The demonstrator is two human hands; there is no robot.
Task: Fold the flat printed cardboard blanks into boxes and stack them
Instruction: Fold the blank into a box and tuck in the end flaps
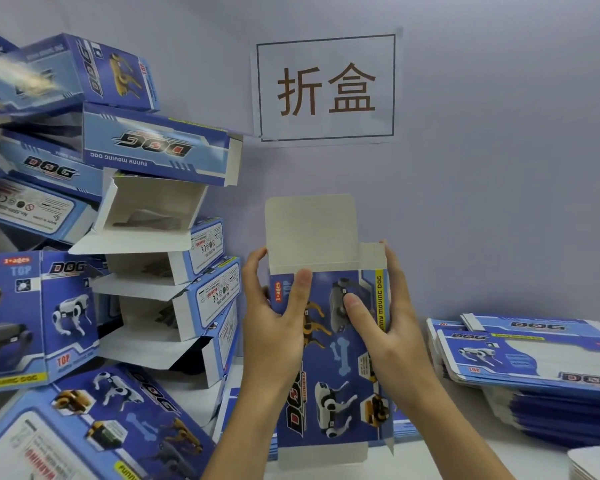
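Both hands, left (272,317) at 9 o'clock and right (378,313) at 3 o'clock, are curled around an upright blue box blank (329,368), thumbs pressed on its front.

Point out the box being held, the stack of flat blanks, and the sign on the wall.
held box (336,368): head view, printed front panel.
flat blanks (534,358): head view, top sheet of the stack.
wall sign (326,88): head view, centre of the paper.

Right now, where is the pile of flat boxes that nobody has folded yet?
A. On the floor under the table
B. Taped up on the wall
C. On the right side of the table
C: the stack of flat blanks lies on the table's right side, to the right of the right hand holding the box.
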